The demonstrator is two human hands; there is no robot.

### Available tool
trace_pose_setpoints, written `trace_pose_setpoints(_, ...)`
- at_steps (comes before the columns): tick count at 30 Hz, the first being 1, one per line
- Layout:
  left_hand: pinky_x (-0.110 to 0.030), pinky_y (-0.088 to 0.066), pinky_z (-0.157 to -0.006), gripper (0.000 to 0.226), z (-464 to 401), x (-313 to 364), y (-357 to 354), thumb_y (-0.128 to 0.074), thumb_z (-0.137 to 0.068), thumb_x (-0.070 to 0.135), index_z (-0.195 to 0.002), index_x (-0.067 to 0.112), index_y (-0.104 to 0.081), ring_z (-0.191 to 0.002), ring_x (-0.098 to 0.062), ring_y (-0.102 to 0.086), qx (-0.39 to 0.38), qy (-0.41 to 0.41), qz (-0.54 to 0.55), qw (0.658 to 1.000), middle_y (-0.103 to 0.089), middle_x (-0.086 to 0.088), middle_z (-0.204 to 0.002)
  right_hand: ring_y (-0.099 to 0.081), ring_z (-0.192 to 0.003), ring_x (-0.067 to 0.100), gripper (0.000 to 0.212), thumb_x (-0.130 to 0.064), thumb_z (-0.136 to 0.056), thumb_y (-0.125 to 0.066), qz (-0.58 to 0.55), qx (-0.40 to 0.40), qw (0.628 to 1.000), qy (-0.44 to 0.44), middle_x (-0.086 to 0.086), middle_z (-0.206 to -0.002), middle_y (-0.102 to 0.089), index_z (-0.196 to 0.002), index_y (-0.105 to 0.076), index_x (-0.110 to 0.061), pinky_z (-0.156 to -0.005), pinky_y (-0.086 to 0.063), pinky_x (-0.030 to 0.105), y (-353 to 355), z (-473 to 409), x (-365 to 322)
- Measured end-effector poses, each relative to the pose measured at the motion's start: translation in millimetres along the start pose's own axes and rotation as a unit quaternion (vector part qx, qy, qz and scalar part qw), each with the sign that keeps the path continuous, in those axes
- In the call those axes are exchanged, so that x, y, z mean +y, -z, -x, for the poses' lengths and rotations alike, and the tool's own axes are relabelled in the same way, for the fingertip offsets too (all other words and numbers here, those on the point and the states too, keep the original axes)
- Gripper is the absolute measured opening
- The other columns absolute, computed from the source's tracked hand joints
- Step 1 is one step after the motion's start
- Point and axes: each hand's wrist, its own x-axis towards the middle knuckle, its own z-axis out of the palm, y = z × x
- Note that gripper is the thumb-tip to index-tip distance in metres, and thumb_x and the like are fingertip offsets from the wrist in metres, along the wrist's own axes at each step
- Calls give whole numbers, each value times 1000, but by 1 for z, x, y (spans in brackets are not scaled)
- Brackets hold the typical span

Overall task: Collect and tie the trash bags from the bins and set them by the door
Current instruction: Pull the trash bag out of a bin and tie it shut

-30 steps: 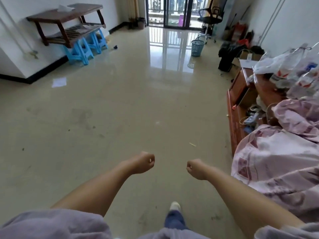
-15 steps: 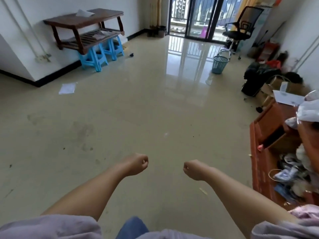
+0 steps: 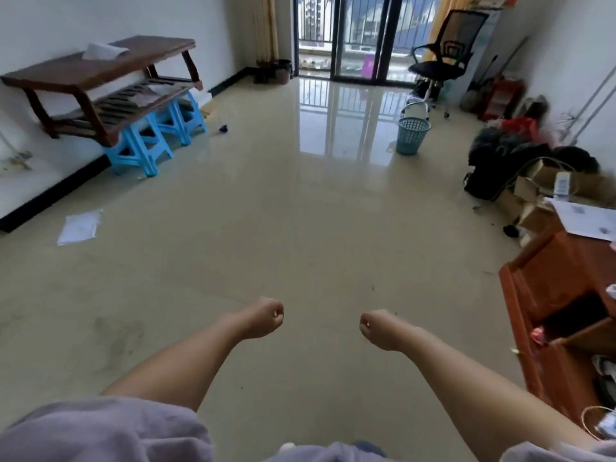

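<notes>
A teal mesh waste bin (image 3: 412, 135) stands on the shiny floor far ahead, right of centre, near the glass balcony door (image 3: 353, 35). No bag shows in it from here. A small dark bin (image 3: 284, 71) sits by the curtain left of that door. My left hand (image 3: 263, 316) and my right hand (image 3: 380, 330) are held out low in front of me, both curled into fists with nothing in them, far short of either bin.
A dark wooden table (image 3: 100, 71) rests on blue stools (image 3: 146, 145) along the left wall. A paper sheet (image 3: 80, 226) lies on the floor. An office chair (image 3: 443, 61) stands behind the teal bin. Black bags and boxes (image 3: 520, 175) and a brown cabinet (image 3: 560, 295) line the right.
The view has advanced into the room and tilted up; the pink bedding on the right has dropped out of sight. Both fists stay closed in the same pose.
</notes>
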Motion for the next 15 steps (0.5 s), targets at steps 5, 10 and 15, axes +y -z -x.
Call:
trace_pose_setpoints(5,-24,-37,-67,24,-122,16,58,-45,-92,18,-99,7,-65,-77,-21,-49,-18,-33,-2,999,-66,-14,-104,-60,-104,30,34,-24,-98,-33,-9,-12,1000,-26,18,-115,-62,-106,-58,-2,-84,-45,31,61,-90,31)
trace_pose_setpoints(10,-24,-39,-71,26,-256,36,106,-46,-92,19,-102,6,-66,-88,-27,-59,-14,-53,-17,998,-66,-15,-106,-61,-103,33,34,-23,-97,-35,-8,24,999,-21,20,-116,-63,-106,-60,-1,-83,-47,31,142,-199,73)
trace_pose_setpoints(15,-24,-39,-69,24,-378,62,160,-47,-91,17,-99,5,-67,-81,-24,-56,-11,-42,9,999,-66,-14,-98,-60,-105,31,36,-26,-99,-34,38,9,999,-7,18,-118,-61,-113,-58,-4,-84,-46,29,232,-300,118)
